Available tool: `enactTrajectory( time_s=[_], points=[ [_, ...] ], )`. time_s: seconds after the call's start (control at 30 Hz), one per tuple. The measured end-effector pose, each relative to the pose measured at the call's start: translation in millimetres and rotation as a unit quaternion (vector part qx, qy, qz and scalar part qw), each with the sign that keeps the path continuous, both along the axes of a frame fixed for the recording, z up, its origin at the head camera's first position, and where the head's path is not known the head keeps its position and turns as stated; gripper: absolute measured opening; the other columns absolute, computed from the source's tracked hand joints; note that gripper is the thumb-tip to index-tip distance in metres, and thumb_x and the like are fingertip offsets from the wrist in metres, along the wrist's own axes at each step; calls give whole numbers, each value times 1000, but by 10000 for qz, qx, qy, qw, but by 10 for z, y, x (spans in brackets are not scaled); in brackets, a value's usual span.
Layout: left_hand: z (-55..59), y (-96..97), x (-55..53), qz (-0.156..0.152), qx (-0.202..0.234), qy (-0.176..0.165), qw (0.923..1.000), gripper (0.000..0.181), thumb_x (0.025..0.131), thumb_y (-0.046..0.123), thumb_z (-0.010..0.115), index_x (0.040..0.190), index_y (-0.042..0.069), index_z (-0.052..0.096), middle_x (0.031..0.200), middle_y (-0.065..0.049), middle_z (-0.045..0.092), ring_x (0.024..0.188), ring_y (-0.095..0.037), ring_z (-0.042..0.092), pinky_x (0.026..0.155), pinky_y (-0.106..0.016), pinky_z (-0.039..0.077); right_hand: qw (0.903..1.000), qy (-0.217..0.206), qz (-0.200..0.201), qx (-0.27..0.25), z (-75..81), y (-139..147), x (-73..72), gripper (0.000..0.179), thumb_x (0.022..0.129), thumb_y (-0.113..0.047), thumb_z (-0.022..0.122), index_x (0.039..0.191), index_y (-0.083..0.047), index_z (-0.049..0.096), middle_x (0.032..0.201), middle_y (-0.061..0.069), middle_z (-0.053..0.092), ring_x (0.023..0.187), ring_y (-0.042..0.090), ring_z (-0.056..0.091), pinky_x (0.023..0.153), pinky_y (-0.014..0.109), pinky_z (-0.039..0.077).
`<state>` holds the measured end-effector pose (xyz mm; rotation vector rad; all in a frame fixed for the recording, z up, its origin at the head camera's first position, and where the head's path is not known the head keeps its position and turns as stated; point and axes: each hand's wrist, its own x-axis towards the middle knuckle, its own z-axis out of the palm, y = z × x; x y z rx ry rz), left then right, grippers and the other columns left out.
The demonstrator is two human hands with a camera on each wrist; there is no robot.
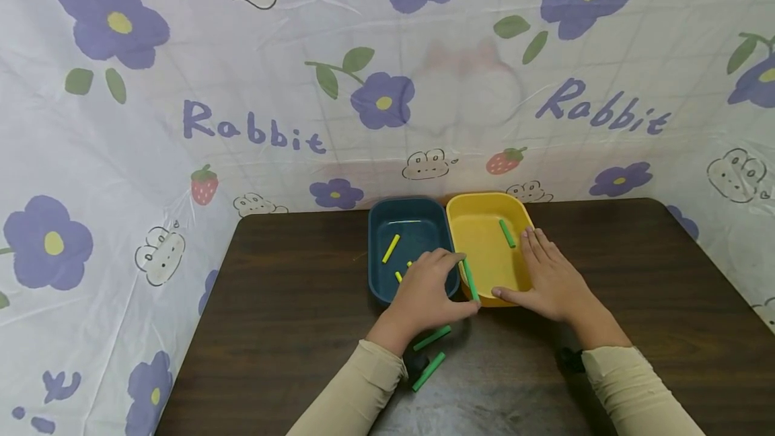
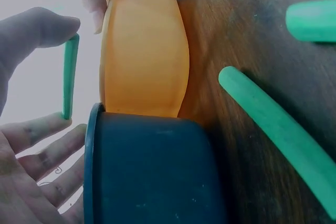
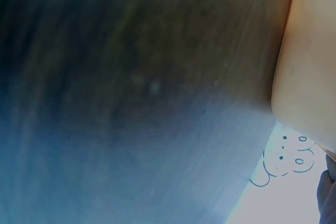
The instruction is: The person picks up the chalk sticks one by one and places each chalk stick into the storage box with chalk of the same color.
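My left hand (image 1: pixel 422 293) pinches a green chalk stick (image 1: pixel 470 280) between thumb and fingertip, over the near left edge of a yellow tub (image 1: pixel 484 227). In the left wrist view this chalk (image 2: pixel 70 80) spans the gap from thumb to finger. With fingers straight, my right hand (image 1: pixel 554 281) rests on the tub's right rim, its thumb stretched over the near edge. Another green chalk stick (image 1: pixel 507 233) lies inside the yellow tub. Beside it stands a dark blue tub (image 1: pixel 418 210) holding yellow chalk (image 1: pixel 391 248), partly hidden behind my left hand.
Two more green chalk sticks, one (image 1: pixel 432 337) behind the other (image 1: pixel 428 372), lie on the dark wooden table (image 1: pixel 290 315) near my left wrist. A printed white cloth (image 1: pixel 254 73) hangs behind the tubs, close to the table's far edge.
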<state>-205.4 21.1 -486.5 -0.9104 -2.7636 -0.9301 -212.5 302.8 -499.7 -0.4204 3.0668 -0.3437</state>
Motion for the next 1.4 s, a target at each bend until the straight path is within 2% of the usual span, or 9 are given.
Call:
enactTrajectory(
  time_s=[0.33, 0.63, 0.93, 1.4],
  points=[
    [-27, 56, -70, 1, 122, -143, 9998, 82, 85, 52, 82, 153, 11, 58, 136, -5, 64, 119, -20, 60, 100, -39, 57, 10000, 42, -5, -23, -10, 5, 0, 125, 91, -79, 57, 167, 8, 9, 176, 28, 8, 164, 47, 10, 129, 65, 19],
    [-35, 76, -106, 168, 204, -120, 9996, 81, 85, 52, 83, 150, 8, 61, 139, -7, 59, 121, -23, 58, 100, -39, 55, 10000, -3, 12, 69, 19, -11, -13, 125, 91, -80, 55, 167, 8, 9, 176, 28, 7, 164, 47, 9, 130, 63, 18],
    [-54, 100, -153, 308, 44, -217, 9993, 80, 85, 54, 82, 149, 11, 62, 139, -6, 58, 122, -23, 57, 102, -40, 55, 10000, 54, -9, 54, -15, 10, -13, 124, 91, -79, 56, 167, 8, 10, 176, 27, 8, 164, 46, 10, 130, 63, 18],
    [-47, 145, -152, 444, -239, -277, 9983, 81, 86, 58, 80, 150, 12, 62, 140, -6, 58, 123, -24, 57, 102, -41, 54, 10000, 51, -17, 78, -22, 11, -12, 125, 91, -80, 55, 167, 8, 9, 176, 28, 9, 164, 46, 10, 130, 63, 18]
  ],
)
